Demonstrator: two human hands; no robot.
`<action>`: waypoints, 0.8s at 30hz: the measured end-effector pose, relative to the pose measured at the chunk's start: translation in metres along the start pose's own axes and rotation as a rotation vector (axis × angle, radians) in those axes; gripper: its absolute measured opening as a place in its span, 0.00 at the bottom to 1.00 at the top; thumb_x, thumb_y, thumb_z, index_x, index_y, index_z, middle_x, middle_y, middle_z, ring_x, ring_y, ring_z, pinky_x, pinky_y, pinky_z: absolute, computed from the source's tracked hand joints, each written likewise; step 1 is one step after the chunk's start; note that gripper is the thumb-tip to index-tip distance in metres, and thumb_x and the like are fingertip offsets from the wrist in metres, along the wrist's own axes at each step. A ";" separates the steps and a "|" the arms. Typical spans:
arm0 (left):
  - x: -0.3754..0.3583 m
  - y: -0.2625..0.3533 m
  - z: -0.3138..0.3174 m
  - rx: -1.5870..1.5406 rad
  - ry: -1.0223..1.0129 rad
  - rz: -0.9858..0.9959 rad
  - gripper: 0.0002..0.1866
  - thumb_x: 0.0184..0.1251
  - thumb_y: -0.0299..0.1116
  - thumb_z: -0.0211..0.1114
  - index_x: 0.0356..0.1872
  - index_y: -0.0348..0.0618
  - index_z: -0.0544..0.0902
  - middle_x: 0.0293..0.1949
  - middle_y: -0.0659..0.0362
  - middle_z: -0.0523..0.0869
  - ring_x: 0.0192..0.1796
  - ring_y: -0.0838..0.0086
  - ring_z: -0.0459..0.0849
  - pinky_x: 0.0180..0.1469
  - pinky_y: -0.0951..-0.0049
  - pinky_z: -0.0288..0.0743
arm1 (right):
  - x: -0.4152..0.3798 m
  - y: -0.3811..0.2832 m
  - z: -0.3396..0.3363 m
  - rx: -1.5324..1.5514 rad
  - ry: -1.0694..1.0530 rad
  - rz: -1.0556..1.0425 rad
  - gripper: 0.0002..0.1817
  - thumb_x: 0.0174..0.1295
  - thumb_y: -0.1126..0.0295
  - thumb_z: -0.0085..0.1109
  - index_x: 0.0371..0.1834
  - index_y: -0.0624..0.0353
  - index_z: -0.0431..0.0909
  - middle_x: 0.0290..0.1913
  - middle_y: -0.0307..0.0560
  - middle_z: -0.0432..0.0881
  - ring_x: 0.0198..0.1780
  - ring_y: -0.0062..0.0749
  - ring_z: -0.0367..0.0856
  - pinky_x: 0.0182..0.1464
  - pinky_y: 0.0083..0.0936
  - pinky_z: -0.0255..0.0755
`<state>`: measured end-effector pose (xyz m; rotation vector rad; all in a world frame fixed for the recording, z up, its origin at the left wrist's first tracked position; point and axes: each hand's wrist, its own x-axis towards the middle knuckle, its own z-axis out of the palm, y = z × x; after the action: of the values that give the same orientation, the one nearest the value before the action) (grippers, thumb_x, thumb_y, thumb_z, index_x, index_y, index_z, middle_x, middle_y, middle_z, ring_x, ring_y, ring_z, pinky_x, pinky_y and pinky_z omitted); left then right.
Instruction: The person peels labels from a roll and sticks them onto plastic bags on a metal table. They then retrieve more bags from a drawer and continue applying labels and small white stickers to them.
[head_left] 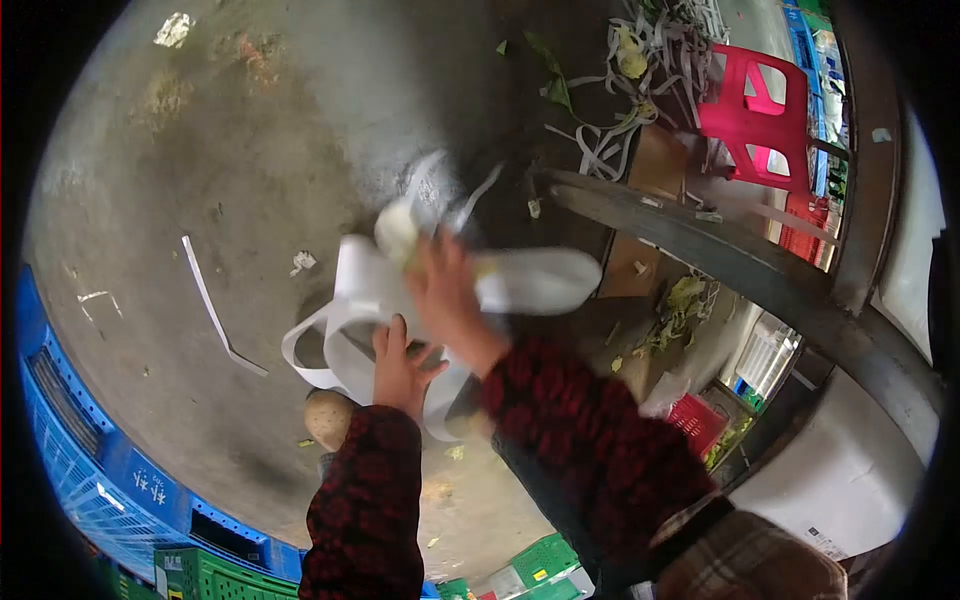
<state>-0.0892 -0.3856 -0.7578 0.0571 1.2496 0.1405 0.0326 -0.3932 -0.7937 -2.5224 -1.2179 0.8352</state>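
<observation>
Wide white strips curl in loops in front of me, over the concrete floor. My left hand lies at the lower loops, its fingers apart and its fingertips right at the white material. Just above and to the right, my right hand reaches over the middle of the strips, smeared by motion. A pale rounded thing shows blurred at its fingertips; I cannot tell whether the hand grips it. Both arms wear dark red patterned sleeves.
A tan shoe tip shows beside my left wrist. One thin white strip lies on the floor at left. Blue crates line the lower left. At right stand a metal frame and a pink stool, near a heap of narrow strips.
</observation>
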 end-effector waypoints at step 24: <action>-0.504 0.151 -0.105 1.443 -0.010 0.279 0.14 0.64 0.35 0.55 0.44 0.36 0.77 0.41 0.48 0.81 0.44 0.60 0.79 0.48 0.62 0.73 | -0.338 -0.284 -0.321 0.736 -1.057 -0.134 0.19 0.65 0.66 0.49 0.56 0.62 0.70 0.53 0.51 0.75 0.57 0.34 0.71 0.57 0.31 0.64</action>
<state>-0.3558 -0.3085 -0.2987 1.4669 1.0999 -0.5461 -0.1332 -0.4592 -0.2779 -1.3488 -0.9531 2.1975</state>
